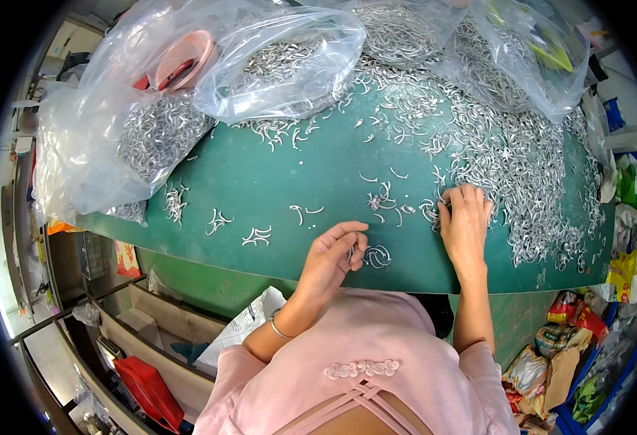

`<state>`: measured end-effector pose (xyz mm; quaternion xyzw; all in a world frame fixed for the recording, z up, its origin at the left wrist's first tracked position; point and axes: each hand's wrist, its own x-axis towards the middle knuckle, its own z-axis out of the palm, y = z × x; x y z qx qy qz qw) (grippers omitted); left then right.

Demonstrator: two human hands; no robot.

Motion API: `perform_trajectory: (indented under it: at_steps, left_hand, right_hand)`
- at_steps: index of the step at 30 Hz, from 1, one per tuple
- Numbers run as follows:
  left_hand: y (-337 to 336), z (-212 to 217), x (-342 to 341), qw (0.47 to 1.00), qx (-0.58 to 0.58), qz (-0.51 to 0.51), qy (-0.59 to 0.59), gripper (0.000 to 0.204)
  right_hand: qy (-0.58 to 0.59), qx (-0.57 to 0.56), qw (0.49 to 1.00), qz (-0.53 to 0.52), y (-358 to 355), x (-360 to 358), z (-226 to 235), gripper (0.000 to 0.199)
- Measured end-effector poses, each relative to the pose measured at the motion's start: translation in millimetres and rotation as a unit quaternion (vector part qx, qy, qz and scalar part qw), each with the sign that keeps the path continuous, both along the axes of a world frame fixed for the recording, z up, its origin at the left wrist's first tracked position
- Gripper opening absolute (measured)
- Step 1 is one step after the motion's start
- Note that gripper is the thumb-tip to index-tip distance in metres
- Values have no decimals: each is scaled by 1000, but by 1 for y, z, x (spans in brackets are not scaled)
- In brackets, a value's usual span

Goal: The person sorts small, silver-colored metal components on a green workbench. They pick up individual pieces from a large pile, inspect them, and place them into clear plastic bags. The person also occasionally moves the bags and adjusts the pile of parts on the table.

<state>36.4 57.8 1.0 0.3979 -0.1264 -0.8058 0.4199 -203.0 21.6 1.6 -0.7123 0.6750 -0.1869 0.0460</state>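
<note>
Small curved silver metal pieces (529,170) lie in a broad, loose heap on the right of the green table (253,170). My right hand (467,221) rests palm down at the heap's left edge, its fingers bent onto the pieces and the thumb apart from them. Near the table's front edge is my left hand (333,254), fingers curled inward round a few of the curved metal pieces (352,251); how many is hidden. Right beside it lies a small ring-like cluster of pieces (377,256). Another scattered group (381,199) sits between my hands, farther back.
Clear plastic bags (282,80) full of such pieces stand along the back. A pink container (186,59) shows at back left. Small groups of pieces (257,235) dot the table's left side. A red basket (149,395) is at lower left, coloured packages (551,341) at lower right.
</note>
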Motion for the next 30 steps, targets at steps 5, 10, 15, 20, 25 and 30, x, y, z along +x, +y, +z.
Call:
perform_trajectory:
  at_steps: [5, 10, 15, 20, 25, 30]
  left_hand:
    - [3, -1, 1, 1000, -16, 3, -11, 21]
    - [0, -5, 2, 998, -54, -23, 35, 27]
    - [-9, 18, -20, 998, 22, -22, 49, 36]
    - [-10, 7, -27, 990, 50, -36, 128, 37]
    - [-8, -11, -14, 978, 33, -78, 193, 34]
    - [-7, -8, -13, 986, 30, -75, 148, 38]
  right_hand:
    - [-133, 20, 991, -10, 2, -12, 4, 13]
    - [-123, 6, 992, -37, 6, -13, 7, 11]
    - [-256, 39, 965, 28, 16, 9, 27, 12]
    - [-214, 32, 971, 98, 14, 16, 24, 17]
    - [-70, 8, 995, 63, -10, -7, -2, 17]
    - [-95, 4, 993, 66, -12, -13, -5, 15]
